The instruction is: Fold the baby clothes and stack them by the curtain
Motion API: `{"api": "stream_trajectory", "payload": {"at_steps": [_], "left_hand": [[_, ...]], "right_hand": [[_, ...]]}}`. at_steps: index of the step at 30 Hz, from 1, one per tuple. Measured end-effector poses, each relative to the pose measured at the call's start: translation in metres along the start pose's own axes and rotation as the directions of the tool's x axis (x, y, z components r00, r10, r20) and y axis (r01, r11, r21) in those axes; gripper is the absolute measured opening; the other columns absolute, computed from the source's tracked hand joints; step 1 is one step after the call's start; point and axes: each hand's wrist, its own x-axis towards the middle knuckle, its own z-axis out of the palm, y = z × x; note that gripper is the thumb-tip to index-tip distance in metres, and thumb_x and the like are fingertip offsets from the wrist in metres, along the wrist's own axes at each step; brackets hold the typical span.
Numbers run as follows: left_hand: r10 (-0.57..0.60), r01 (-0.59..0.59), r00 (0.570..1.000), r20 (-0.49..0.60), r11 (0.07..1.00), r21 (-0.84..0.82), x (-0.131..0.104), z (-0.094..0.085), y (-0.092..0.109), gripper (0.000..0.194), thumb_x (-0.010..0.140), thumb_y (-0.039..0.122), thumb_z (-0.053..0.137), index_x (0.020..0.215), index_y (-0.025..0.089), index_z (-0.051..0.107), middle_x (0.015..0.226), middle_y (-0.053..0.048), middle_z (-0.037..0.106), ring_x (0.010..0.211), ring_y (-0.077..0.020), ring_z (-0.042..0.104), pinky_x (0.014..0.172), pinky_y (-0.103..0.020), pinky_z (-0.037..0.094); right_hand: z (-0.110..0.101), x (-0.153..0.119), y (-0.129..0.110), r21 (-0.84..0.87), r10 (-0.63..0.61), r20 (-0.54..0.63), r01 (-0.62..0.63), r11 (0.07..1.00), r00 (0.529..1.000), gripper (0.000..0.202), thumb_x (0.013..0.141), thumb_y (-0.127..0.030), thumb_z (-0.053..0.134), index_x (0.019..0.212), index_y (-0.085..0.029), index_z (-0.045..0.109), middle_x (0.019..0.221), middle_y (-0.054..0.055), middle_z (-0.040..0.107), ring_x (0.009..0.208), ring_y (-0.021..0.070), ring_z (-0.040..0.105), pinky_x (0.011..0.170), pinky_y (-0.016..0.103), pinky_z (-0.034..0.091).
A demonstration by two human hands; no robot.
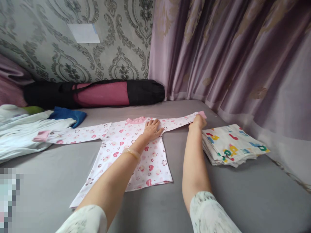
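A white long-sleeved children's shirt (121, 142) with pink hearts and flowers lies spread on the grey sheet, its pink collar at the far side. Both sleeves stretch out sideways. My left hand (153, 128) rests flat on the shirt near the right shoulder, fingers apart, a pale bangle (131, 154) on that wrist. Over at the right, my right hand (198, 121) grips the end of the right sleeve by its pink cuff. The fingertips of that hand are partly hidden.
Folded cloths with colourful letters (234, 142) lie in a stack at the right. Pale clothes (26, 129) and a blue garment (66, 116) are heaped at the left. A long black and maroon bag (104, 94) lies along the wall; purple curtains (194, 48) hang at the right.
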Motion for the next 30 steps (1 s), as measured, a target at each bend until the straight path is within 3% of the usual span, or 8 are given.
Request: {"api": "stream_trajectory", "payload": {"at_steps": [3,7,11,15,20,23,26,30], "left_hand": [[0.008,-0.009,0.999,0.052,1.000,0.008,0.006,-0.005,-0.002,0.060,0.092,0.054,0.036,0.142,0.021,0.042,0.154,-0.009,0.036,0.137,-0.0379,0.032,0.110,-0.054,0.028],[0.008,-0.009,0.992,0.126,1.000,0.012,0.016,-0.013,-0.002,0.061,0.088,0.057,0.040,0.138,0.023,0.046,0.153,-0.009,0.037,0.134,-0.0405,0.033,0.107,-0.055,0.029],[-0.007,0.003,0.984,0.181,1.000,0.024,0.026,-0.020,0.002,0.063,0.083,0.056,0.047,0.136,0.023,0.049,0.151,-0.012,0.039,0.132,-0.0410,0.036,0.106,-0.056,0.029],[-0.040,0.038,0.978,0.203,0.999,0.016,0.032,-0.028,0.009,0.066,0.078,0.056,0.052,0.134,0.022,0.051,0.144,-0.015,0.043,0.130,-0.0417,0.037,0.104,-0.057,0.031],[-0.055,0.072,0.974,0.219,0.995,-0.070,0.036,-0.031,0.007,0.075,0.072,0.052,0.062,0.140,0.024,0.048,0.143,-0.015,0.042,0.129,-0.0429,0.038,0.103,-0.057,0.033],[0.026,0.006,0.991,0.132,0.972,-0.234,0.031,-0.027,-0.007,0.071,0.070,0.044,0.067,0.137,0.024,0.052,0.144,-0.013,0.045,0.128,-0.0410,0.042,0.104,-0.051,0.036],[0.048,-0.053,0.999,-0.022,0.876,-0.480,0.015,-0.027,-0.027,0.055,0.073,0.028,0.065,0.126,0.018,0.060,0.132,-0.012,0.058,0.119,-0.0316,0.053,0.100,-0.040,0.043],[-0.308,0.164,0.951,-0.031,0.587,-0.793,-0.023,-0.037,-0.060,0.038,0.079,0.025,0.061,0.116,0.015,0.063,0.115,-0.012,0.066,0.100,-0.0235,0.064,0.081,-0.032,0.052]], "right_hand": [[0.013,-0.010,-0.018,0.111,0.094,-0.078,-0.085,0.990,0.993,0.021,0.078,-0.016,0.049,0.096,-0.016,0.058,0.084,-0.001,0.061,0.081,0.0146,0.064,0.067,0.028,0.057],[0.032,-0.034,-0.045,0.187,0.083,0.132,-0.107,0.977,0.988,0.021,0.081,-0.016,0.050,0.100,-0.019,0.059,0.095,0.002,0.065,0.089,0.0144,0.067,0.072,0.029,0.057],[0.050,-0.067,-0.064,0.196,0.113,0.432,-0.216,0.957,0.895,0.023,0.083,-0.024,0.055,0.104,-0.017,0.060,0.097,0.005,0.068,0.093,0.0176,0.068,0.078,0.033,0.057],[0.065,-0.102,-0.065,0.118,0.147,0.613,-0.273,0.955,0.777,0.027,0.086,-0.030,0.055,0.108,-0.017,0.061,0.101,0.006,0.070,0.099,0.0197,0.067,0.085,0.036,0.056],[0.074,-0.126,-0.060,0.144,0.258,0.657,-0.453,0.880,0.708,0.019,0.080,-0.025,0.063,0.098,-0.019,0.062,0.099,0.004,0.072,0.097,0.0194,0.067,0.085,0.035,0.057],[0.076,-0.134,-0.061,0.167,0.316,0.654,-0.539,0.825,0.687,0.015,0.078,-0.020,0.062,0.093,-0.020,0.062,0.093,0.002,0.072,0.092,0.0179,0.068,0.082,0.034,0.058],[0.080,-0.141,-0.058,0.152,0.341,0.663,-0.565,0.811,0.667,0.012,0.079,-0.020,0.060,0.090,-0.021,0.061,0.090,0.001,0.072,0.089,0.0177,0.068,0.079,0.034,0.059],[0.089,-0.154,-0.040,0.105,0.323,0.685,-0.528,0.843,0.653,0.012,0.080,-0.024,0.059,0.092,-0.022,0.061,0.092,0.002,0.072,0.095,0.0190,0.068,0.081,0.034,0.057]]}}
